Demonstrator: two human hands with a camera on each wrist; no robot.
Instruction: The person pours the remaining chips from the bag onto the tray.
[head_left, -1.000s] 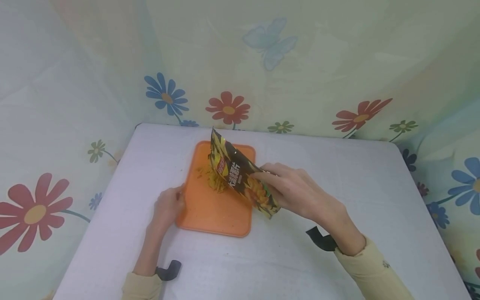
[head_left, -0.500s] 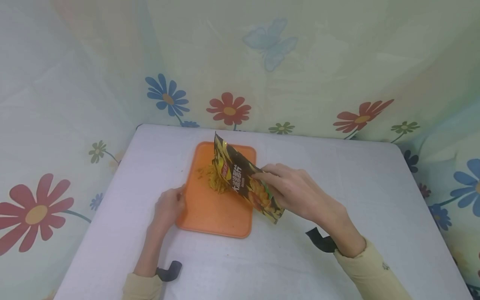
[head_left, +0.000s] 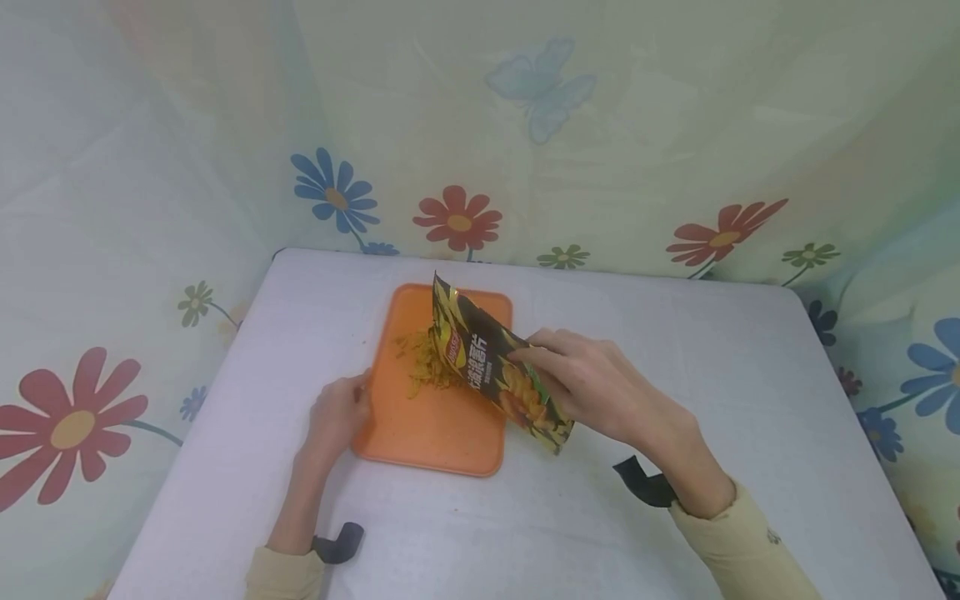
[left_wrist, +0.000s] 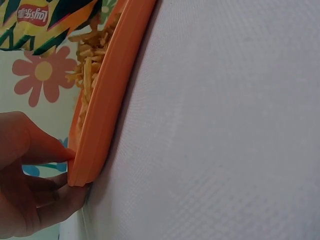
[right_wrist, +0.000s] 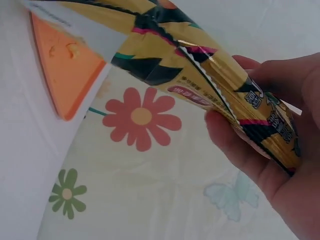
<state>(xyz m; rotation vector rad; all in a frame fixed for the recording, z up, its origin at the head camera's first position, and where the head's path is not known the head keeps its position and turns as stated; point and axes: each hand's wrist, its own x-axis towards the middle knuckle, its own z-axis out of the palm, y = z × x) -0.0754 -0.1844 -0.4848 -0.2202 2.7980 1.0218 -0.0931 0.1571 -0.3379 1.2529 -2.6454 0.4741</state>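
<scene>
My right hand (head_left: 600, 383) grips a dark and yellow potato chip bag (head_left: 491, 362), thumb on one face and fingers on the other in the right wrist view. The bag slants down over an orange tray (head_left: 431, 433), its mouth toward the tray's far left part. Below that mouth lies a heap of thin yellow chip sticks (head_left: 423, 371), partly hidden by the bag. My left hand (head_left: 339, 414) pinches the tray's left edge. In the left wrist view its thumb is on the rim and its fingers are underneath, with chip sticks (left_wrist: 90, 57) piled further along.
A white cloth (head_left: 675, 333) covers the table, and a few crumbs lie on it near the tray. Behind and at the sides hangs a curtain (head_left: 637, 125) printed with flowers. Black straps (head_left: 645, 483) stick out at both wrists.
The chip bag has shifted a little to the right and toward me in my right hand. The chip heap has spread toward the tray's near side. My left hand stays at the tray's edge.
</scene>
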